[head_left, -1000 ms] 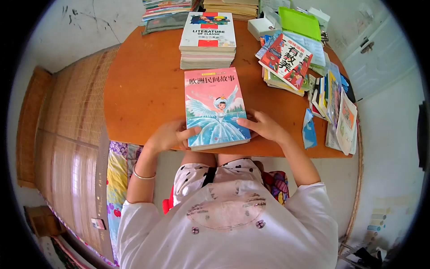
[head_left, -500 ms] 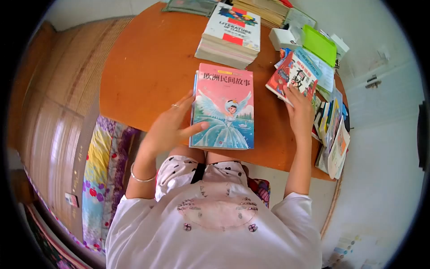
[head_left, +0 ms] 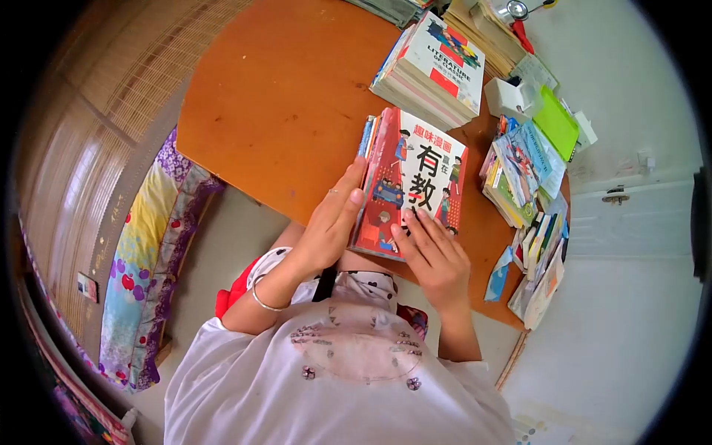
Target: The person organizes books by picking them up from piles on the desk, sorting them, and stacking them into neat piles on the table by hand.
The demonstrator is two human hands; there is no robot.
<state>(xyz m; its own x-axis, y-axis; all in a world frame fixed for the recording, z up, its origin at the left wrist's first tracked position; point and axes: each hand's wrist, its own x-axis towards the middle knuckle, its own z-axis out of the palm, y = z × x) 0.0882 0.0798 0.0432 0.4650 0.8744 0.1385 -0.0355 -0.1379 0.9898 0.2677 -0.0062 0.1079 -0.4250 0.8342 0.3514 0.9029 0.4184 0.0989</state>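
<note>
The red book [head_left: 417, 176] is laid atop a pile [head_left: 366, 137] by the table [head_left: 274, 96] edge; its side is seemingly steadied by the flat left hand [head_left: 331, 226], its cover by the flattened right hand [head_left: 439, 256]

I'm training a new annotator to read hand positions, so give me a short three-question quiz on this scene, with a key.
1. True or false: the right hand lies on the cover of the red-and-white book.
2. Where is the left hand?
A) On the green tray
B) At the left side of the red-and-white book's pile
C) On the white box
3. Fill in the English title on the white book beyond that pile: "LITERATURE OF ____".

Key: 1. True; 2. B; 3. CLASSIC
</note>
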